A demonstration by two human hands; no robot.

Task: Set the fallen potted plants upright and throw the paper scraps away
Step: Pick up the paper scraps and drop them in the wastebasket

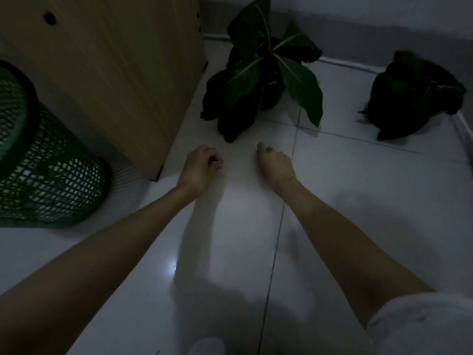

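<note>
Both arms are stretched forward over a pale tiled floor (358, 175) in dim light. The left hand (201, 166) is curled loosely, its fingers folded in toward the palm, and nothing can be made out inside it. The right hand (275, 163) is likewise curled into a loose fist with the knuckles up, and no object is seen in its grip; whether a small scrap is enclosed by either cannot be told. The two hands are held apart, side by side, above bare tile. Just beyond them a potted plant (263, 73) with broad dark leaves is seen standing near the wall; its pot is hidden by the foliage. A second potted plant (412, 94) is found farther right, well apart from the first, as a dark low mass close to the skirting, and its posture cannot be judged. At the left a green mesh basket (51, 180) is set on the floor beside a light wooden cabinet (115, 73). A pale sleeve (422, 326) is visible on the right arm at the lower edge.
</note>
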